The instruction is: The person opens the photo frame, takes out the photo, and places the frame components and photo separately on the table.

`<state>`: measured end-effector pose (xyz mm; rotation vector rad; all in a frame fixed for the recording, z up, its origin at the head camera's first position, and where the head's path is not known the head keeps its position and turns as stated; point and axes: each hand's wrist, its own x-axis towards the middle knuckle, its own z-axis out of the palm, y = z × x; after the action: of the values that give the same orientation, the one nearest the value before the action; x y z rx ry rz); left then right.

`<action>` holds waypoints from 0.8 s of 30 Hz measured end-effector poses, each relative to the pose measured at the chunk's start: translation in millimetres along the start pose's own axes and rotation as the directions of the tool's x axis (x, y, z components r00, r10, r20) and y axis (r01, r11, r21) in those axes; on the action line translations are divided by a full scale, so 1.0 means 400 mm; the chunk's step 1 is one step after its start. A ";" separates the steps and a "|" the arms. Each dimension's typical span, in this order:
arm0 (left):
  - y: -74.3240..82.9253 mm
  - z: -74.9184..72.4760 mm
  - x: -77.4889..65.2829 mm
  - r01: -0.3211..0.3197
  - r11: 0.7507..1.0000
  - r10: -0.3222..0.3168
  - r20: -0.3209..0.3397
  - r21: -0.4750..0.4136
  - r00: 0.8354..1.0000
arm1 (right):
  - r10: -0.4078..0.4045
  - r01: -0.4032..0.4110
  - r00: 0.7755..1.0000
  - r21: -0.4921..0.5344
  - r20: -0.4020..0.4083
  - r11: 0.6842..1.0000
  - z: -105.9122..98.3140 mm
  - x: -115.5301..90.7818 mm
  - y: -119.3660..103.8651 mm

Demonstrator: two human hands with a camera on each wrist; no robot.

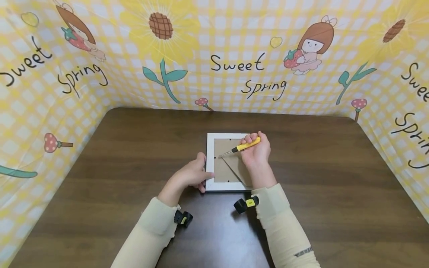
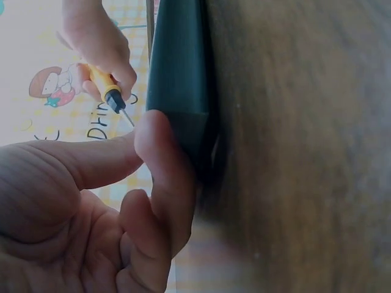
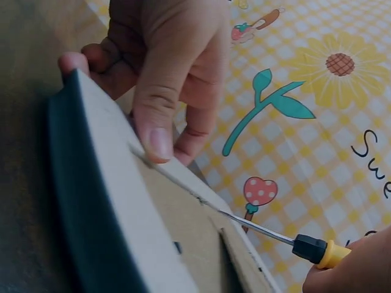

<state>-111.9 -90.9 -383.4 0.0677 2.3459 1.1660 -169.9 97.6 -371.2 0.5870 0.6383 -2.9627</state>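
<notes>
A picture frame (image 1: 210,147) lies face down on the table, its white back border and brown backing board (image 1: 221,147) facing up. My left hand (image 1: 191,173) grips its left edge, thumb on the white border and other fingers against the dark side (image 2: 177,61). A screwdriver (image 1: 247,144) with a yellow and black handle is in my right hand (image 1: 257,154), fingers curled round the handle. Its thin metal shaft (image 3: 256,227) slants down to the left, the tip at the board's left margin beside a small black tab (image 1: 215,158). A stand flap (image 3: 238,259) crosses the board diagonally.
Dark brown wooden table (image 1: 134,149) spreads around the frame on all sides. A yellow-checked cloth (image 1: 234,33) with printed flowers and lettering rises behind and at both sides. Black wrist cameras (image 1: 183,219) sit on both sleeves.
</notes>
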 end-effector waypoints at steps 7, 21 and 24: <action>-0.002 0.002 0.004 0.011 1.000 -0.011 0.006 -0.029 1.000 | 0.000 0.001 1.000 0.030 -0.006 1.000 -0.010 0.009 0.019; 0.002 0.004 0.004 0.008 1.000 -0.008 0.012 0.009 1.000 | -0.031 0.035 0.997 0.057 -0.072 0.998 -0.019 0.009 0.041; -0.001 0.005 0.005 0.006 1.000 -0.006 0.014 0.023 1.000 | -0.049 0.053 0.996 0.054 -0.077 0.997 -0.022 0.011 0.046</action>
<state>-112.7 -89.0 -385.6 0.0762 2.3457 1.1325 -168.5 84.3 -387.4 0.7011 0.5861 -3.0274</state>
